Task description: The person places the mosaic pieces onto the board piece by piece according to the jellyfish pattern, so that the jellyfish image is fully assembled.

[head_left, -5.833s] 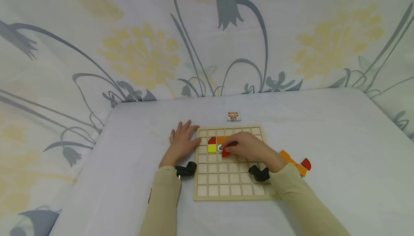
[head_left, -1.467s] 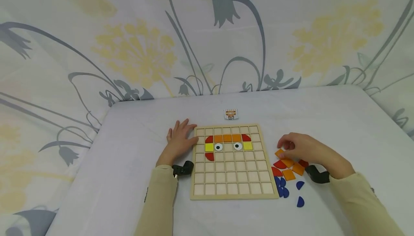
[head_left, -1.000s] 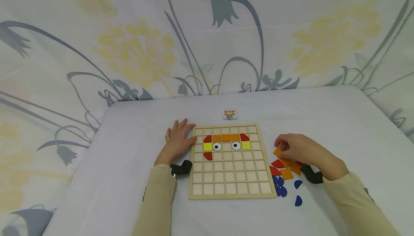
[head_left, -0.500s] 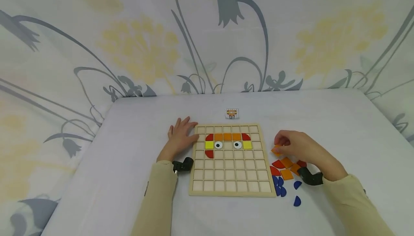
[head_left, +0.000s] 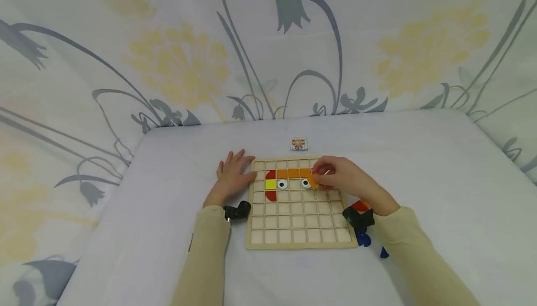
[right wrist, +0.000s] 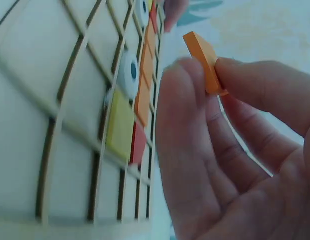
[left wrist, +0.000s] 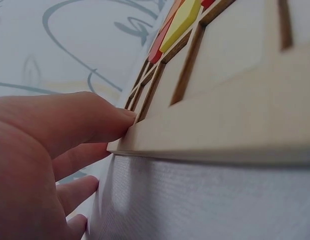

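My right hand (head_left: 341, 177) pinches an orange square tile (right wrist: 202, 62) between thumb and fingers, just above the right part of the wooden grid board (head_left: 302, 246). Below it, a yellow tile (right wrist: 119, 125) and an eye disc (right wrist: 128, 75) sit in their cells. A second yellow tile (head_left: 270, 184), another eye disc (head_left: 282, 184), a row of orange tiles (head_left: 293, 173) and red rounded pieces (head_left: 271, 196) also lie in the grid. My left hand (head_left: 232, 177) has its fingers spread at the board's left edge, its thumb (left wrist: 117, 120) touching the frame.
Behind the board lies a small picture card (head_left: 299, 143). Right of it are loose red pieces (head_left: 361, 205) and blue pieces (head_left: 362, 238), partly hidden by the right wrist's black camera (head_left: 358, 217). A floral cloth (head_left: 251, 40) hangs at the back.
My right hand has carried the orange tile from the loose pile at the right leftward over the board. Since the oldest frame, several pieces have been added to the grid. My left hand stays put.
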`<state>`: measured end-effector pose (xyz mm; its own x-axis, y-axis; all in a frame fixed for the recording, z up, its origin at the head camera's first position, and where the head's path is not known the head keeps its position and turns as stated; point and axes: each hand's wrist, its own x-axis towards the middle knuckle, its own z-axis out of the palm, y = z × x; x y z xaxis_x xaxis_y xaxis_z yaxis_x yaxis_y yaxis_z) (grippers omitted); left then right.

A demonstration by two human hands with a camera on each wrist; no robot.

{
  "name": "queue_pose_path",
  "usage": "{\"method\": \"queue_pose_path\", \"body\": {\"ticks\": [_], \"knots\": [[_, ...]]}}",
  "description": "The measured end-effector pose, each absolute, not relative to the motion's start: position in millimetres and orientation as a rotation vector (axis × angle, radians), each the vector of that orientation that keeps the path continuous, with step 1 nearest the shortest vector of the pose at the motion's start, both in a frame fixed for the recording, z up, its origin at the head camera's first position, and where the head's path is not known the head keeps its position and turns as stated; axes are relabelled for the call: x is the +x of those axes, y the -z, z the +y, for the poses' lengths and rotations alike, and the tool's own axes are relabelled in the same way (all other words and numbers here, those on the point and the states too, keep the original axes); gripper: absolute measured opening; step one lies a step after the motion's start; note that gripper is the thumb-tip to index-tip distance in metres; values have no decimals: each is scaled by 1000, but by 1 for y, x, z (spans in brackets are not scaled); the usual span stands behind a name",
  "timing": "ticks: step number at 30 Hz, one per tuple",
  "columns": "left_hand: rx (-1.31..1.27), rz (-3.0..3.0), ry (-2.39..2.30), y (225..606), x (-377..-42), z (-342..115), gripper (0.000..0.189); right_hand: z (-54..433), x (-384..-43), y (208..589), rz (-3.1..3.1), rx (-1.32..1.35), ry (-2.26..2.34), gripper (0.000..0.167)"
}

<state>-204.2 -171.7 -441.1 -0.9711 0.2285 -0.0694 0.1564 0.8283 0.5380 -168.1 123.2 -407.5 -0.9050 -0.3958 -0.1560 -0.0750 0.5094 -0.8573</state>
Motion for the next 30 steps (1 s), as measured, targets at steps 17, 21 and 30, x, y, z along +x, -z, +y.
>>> {"method": "queue_pose_path", "body": {"ticks": [17, 21, 30], "knots": [[299, 2881, -799, 442, -205, -172, 47, 75, -159, 430, 2306, -337, 1516, 17], [296, 2881, -766, 441, -205, -172, 48, 69, -157, 433, 2439, -409, 1383, 12], [286, 2874, -772, 440, -207, -171, 47, 60, -154, 430, 2610, -429, 1196, 7]]}}
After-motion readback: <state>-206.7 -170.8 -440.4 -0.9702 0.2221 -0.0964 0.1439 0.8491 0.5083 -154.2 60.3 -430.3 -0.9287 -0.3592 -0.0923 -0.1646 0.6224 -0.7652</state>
